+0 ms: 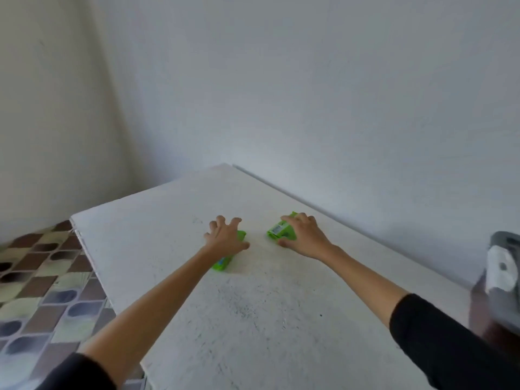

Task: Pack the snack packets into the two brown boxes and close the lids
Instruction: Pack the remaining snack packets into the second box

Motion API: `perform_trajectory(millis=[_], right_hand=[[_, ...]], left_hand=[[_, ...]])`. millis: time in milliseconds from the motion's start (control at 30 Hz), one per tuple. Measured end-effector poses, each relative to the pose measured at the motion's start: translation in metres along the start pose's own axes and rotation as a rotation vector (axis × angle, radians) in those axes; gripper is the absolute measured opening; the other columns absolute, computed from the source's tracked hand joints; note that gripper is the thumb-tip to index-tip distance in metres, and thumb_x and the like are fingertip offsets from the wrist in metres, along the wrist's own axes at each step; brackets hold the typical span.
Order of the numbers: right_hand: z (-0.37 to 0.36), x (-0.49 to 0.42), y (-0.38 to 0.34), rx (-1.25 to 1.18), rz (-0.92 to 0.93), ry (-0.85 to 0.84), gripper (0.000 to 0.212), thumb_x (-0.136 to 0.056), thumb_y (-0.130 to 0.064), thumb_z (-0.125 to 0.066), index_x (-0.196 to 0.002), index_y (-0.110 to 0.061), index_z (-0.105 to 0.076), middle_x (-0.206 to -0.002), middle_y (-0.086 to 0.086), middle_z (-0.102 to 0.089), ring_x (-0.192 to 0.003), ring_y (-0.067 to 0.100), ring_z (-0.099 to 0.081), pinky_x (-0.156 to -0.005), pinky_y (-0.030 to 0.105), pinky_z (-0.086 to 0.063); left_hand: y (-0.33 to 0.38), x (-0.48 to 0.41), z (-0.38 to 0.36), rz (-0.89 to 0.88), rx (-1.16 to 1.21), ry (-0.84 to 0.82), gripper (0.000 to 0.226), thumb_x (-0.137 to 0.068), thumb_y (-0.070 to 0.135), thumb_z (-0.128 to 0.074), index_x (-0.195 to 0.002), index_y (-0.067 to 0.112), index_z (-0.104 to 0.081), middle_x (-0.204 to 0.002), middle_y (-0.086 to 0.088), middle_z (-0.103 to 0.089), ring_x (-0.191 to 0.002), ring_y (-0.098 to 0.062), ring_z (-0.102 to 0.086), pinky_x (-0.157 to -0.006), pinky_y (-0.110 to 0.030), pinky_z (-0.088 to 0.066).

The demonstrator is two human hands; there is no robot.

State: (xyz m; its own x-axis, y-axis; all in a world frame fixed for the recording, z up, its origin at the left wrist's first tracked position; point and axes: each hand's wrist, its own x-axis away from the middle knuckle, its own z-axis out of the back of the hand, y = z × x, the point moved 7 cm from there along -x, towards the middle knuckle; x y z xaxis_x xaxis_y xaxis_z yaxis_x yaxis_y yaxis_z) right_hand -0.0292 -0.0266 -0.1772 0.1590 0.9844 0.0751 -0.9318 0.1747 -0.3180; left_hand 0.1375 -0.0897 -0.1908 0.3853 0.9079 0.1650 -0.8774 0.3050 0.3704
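Note:
Two bright green snack packets lie on the white table (pixel 174 237). My left hand (pixel 226 236) is over the left packet (pixel 223 263), its fingers spread and bent, and covers most of it. My right hand (pixel 302 235) lies on the right packet (pixel 278 230), fingers over its far edge and thumb at its near side; a barcode label shows on top. No brown box is in view.
White walls meet in a corner behind the table. The table's left edge drops to a patterned tile floor (pixel 42 280). A blurred grey and white object (pixel 503 274) sits at the right edge of the view.

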Motion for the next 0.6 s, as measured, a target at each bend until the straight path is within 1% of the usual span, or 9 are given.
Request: perform_trajectory(millis=[167,233,267,333,400,467,500,533,600], right_hand=[[-0.040,-0.029,0.003,0.158,-0.003,-0.150,0.066,-0.090,-0.058,-0.039,-0.147,-0.031,-0.018,-0.157,0.004,-0.004,-0.144,0.031,-0.001,-0.112,0.048,-0.020],[-0.046,-0.035,0.003,0.171,0.027,-0.138,0.059,-0.092,-0.056,-0.036,-0.144,-0.030,-0.026,-0.157,0.001,-0.010,-0.143,0.029,-0.005,-0.110,0.050,-0.024],[-0.045,-0.037,0.003,0.136,0.049,-0.096,0.051,-0.094,-0.052,-0.036,-0.138,-0.025,-0.037,-0.153,0.002,-0.022,-0.141,0.029,-0.013,-0.106,0.048,-0.029],[-0.035,-0.034,0.003,0.034,0.106,0.033,0.035,-0.096,-0.040,-0.038,-0.111,-0.014,-0.058,-0.129,0.004,-0.048,-0.126,0.026,-0.033,-0.095,0.043,-0.040],[-0.021,-0.024,0.008,-0.087,0.122,0.178,0.040,-0.098,-0.030,-0.039,-0.076,-0.006,-0.062,-0.093,0.008,-0.064,-0.098,0.021,-0.050,-0.083,0.038,-0.046],[-0.004,-0.011,0.019,-0.210,0.090,0.319,0.045,-0.097,-0.027,-0.043,-0.057,-0.008,-0.052,-0.059,0.006,-0.061,-0.061,0.016,-0.052,-0.070,0.029,-0.045],[0.003,-0.006,0.023,-0.227,0.080,0.362,0.041,-0.095,-0.029,-0.047,-0.058,-0.010,-0.051,-0.054,0.002,-0.058,-0.055,0.013,-0.050,-0.065,0.026,-0.041],[0.006,-0.004,0.027,-0.222,0.075,0.363,0.033,-0.092,-0.031,-0.052,-0.066,-0.012,-0.055,-0.061,0.000,-0.058,-0.062,0.012,-0.051,-0.065,0.026,-0.039],[-0.002,-0.008,0.035,-0.156,0.039,0.214,0.026,-0.087,-0.039,-0.059,-0.100,-0.017,-0.063,-0.103,0.007,-0.061,-0.105,0.020,-0.048,-0.083,0.032,-0.042]], left_hand=[[-0.020,-0.012,-0.028,0.043,-0.079,-0.027,0.068,-0.088,0.043,-0.051,-0.144,0.027,-0.018,-0.146,-0.018,-0.017,-0.135,-0.036,-0.017,-0.107,-0.049,-0.024],[-0.022,-0.013,-0.028,0.028,-0.110,0.032,0.057,-0.090,0.041,-0.047,-0.141,0.027,-0.026,-0.142,-0.016,-0.024,-0.131,-0.035,-0.025,-0.105,-0.048,-0.028],[-0.022,-0.013,-0.026,0.015,-0.117,0.053,0.053,-0.091,0.040,-0.047,-0.139,0.028,-0.029,-0.140,-0.015,-0.027,-0.129,-0.034,-0.027,-0.103,-0.047,-0.030],[-0.023,-0.014,-0.022,-0.030,-0.111,0.043,0.048,-0.091,0.036,-0.047,-0.137,0.030,-0.032,-0.139,-0.013,-0.029,-0.129,-0.033,-0.028,-0.103,-0.046,-0.031],[-0.025,-0.013,-0.019,-0.102,-0.088,-0.029,0.047,-0.090,0.030,-0.051,-0.135,0.032,-0.036,-0.140,-0.010,-0.029,-0.130,-0.031,-0.027,-0.104,-0.046,-0.030],[-0.028,-0.011,-0.017,-0.187,-0.082,-0.134,0.048,-0.088,0.026,-0.055,-0.133,0.033,-0.039,-0.141,-0.007,-0.030,-0.131,-0.030,-0.025,-0.106,-0.045,-0.029],[-0.030,-0.010,-0.016,-0.219,-0.088,-0.186,0.050,-0.088,0.026,-0.057,-0.134,0.035,-0.039,-0.142,-0.006,-0.029,-0.132,-0.030,-0.024,-0.107,-0.046,-0.028],[-0.033,-0.009,-0.016,-0.234,-0.095,-0.230,0.054,-0.088,0.026,-0.059,-0.136,0.036,-0.037,-0.144,-0.006,-0.027,-0.133,-0.030,-0.022,-0.109,-0.048,-0.027],[-0.036,-0.008,-0.016,-0.230,-0.110,-0.271,0.061,-0.087,0.028,-0.060,-0.140,0.038,-0.031,-0.145,-0.006,-0.024,-0.134,-0.030,-0.019,-0.111,-0.050,-0.025]])
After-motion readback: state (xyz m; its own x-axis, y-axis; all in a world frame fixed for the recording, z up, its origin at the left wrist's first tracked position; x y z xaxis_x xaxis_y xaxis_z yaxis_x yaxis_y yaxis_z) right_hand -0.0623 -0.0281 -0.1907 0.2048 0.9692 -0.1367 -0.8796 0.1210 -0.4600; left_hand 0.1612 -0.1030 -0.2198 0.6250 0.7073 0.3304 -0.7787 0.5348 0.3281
